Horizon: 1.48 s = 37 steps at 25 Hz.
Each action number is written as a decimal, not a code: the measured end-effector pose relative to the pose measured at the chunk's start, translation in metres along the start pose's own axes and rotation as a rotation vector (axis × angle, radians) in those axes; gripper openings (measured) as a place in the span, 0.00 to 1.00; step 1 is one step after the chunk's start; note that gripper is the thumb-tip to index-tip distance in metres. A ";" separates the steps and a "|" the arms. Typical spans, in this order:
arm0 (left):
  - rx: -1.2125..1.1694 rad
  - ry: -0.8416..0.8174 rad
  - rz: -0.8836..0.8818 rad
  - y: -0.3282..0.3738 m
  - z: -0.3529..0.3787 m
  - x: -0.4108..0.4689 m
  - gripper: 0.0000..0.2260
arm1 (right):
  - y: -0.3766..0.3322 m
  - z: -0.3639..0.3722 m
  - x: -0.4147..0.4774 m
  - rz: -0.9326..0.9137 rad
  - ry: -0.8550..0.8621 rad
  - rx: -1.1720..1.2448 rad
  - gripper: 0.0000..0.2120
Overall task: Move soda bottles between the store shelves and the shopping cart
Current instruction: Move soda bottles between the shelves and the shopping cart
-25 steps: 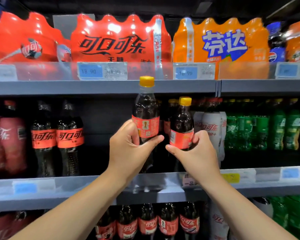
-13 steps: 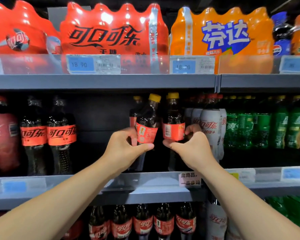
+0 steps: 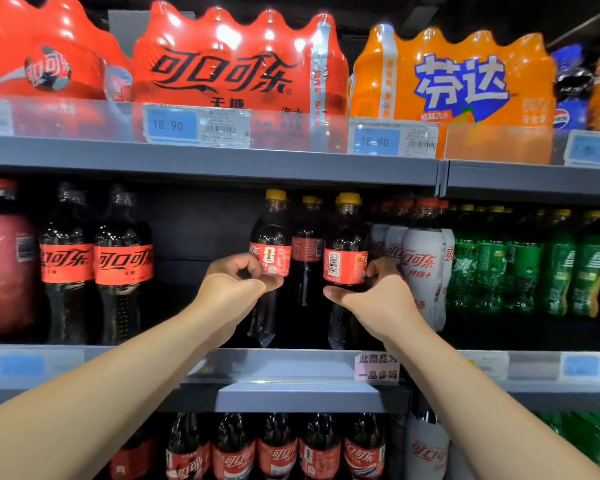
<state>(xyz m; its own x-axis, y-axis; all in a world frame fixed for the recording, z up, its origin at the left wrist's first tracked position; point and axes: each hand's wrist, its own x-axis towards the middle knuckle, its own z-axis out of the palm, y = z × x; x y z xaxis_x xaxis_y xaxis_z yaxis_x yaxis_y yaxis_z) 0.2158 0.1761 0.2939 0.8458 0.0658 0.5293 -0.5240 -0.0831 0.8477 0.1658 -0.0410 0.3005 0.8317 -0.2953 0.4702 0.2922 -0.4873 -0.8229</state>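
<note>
Yellow-capped and dark, two colas stand upright in the middle shelf (image 3: 291,367) bay, and both are in hand: the left hand (image 3: 236,285) wraps the left bottle (image 3: 271,242) at its red label, fingers (image 3: 245,263) curled round the far side, thumb pinching in under the label. Right hand (image 3: 378,296) mirrors it on the right bottle (image 3: 345,261), curled behind with the thumb in front, while a third bottle (image 3: 307,244) stands between them further back and white bottles (image 3: 425,265) sit just beside on the right.
</note>
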 end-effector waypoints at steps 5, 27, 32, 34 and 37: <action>0.262 -0.015 -0.035 0.008 -0.011 -0.002 0.17 | 0.003 -0.006 0.000 -0.002 -0.062 -0.127 0.25; 0.630 -0.071 -0.035 0.018 -0.024 0.020 0.17 | -0.015 0.027 0.011 -0.180 0.007 -0.319 0.16; 0.581 -0.047 -0.007 0.015 -0.020 0.029 0.20 | -0.023 0.035 0.016 -0.294 0.073 -0.446 0.20; 0.507 -0.098 -0.011 0.012 -0.019 0.034 0.21 | -0.022 0.038 0.020 -0.264 0.073 -0.462 0.20; 0.470 -0.139 -0.026 0.012 -0.018 0.035 0.20 | -0.016 0.041 0.026 -0.262 0.086 -0.448 0.19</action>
<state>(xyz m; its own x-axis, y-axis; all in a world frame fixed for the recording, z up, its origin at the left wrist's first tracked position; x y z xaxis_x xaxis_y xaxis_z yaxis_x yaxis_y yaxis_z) 0.2377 0.1953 0.3235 0.8802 -0.0572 0.4711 -0.4279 -0.5248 0.7358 0.2017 -0.0072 0.3127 0.7103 -0.1736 0.6822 0.2389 -0.8522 -0.4656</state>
